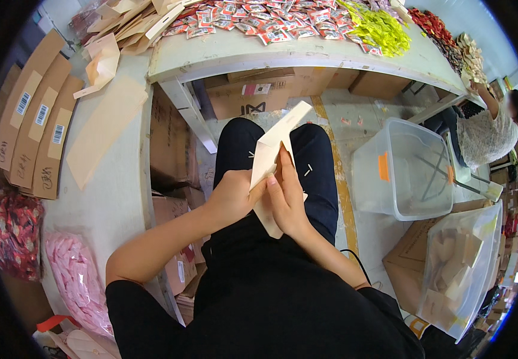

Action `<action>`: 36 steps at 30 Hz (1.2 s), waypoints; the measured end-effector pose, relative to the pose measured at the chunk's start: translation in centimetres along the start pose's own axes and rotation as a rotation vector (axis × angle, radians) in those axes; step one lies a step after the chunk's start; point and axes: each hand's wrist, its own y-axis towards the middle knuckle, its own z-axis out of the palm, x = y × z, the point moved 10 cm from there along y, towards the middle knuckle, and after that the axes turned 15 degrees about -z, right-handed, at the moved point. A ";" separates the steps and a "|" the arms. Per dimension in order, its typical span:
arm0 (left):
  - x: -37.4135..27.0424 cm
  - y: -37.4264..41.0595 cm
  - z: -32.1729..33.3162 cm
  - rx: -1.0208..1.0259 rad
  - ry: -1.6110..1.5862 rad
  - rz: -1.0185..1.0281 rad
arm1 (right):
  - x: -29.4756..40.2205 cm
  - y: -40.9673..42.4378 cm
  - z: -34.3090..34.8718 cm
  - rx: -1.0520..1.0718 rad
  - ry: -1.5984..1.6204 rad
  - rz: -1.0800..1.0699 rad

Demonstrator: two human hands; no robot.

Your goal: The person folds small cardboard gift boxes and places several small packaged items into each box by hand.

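Above my lap, both hands grip a cream paperboard carton (270, 143) that is partly folded, with a slotted hang tab at its upper end. My left hand (236, 195) holds its left side, the thumb pressed toward the middle. My right hand (289, 202) is around its right side, with the fingers reaching up over an opened edge. The two thumbs nearly meet on the board. A pointed lower flap (268, 220) hangs below the hands. How far the inner flaps are tucked is hidden by my fingers. Small pale scraps (308, 169) lie on my dark trousers.
The white table (223, 56) ahead bears red-and-white packets (277, 22), yellow-green packets (382, 31) and flat cartons (137, 27). On the left are brown boxes (39, 112) and a bag of pink packets (77, 278). Clear plastic bins (402, 170) stand right, near a seated person (488, 130).
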 end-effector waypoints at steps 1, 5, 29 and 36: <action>-0.1 0.0 0.2 0.007 0.059 0.028 | -0.5 -0.3 -0.1 -0.026 0.043 0.012; -0.2 0.0 0.2 0.033 0.101 0.114 | -2.0 -1.3 -0.4 -0.018 0.258 0.056; 1.7 1.4 0.2 0.262 -0.356 -0.019 | -3.4 -2.6 0.5 -0.086 0.485 0.321; 2.4 0.6 1.6 0.642 -0.755 -0.169 | -1.5 -2.3 0.6 -0.020 0.479 0.301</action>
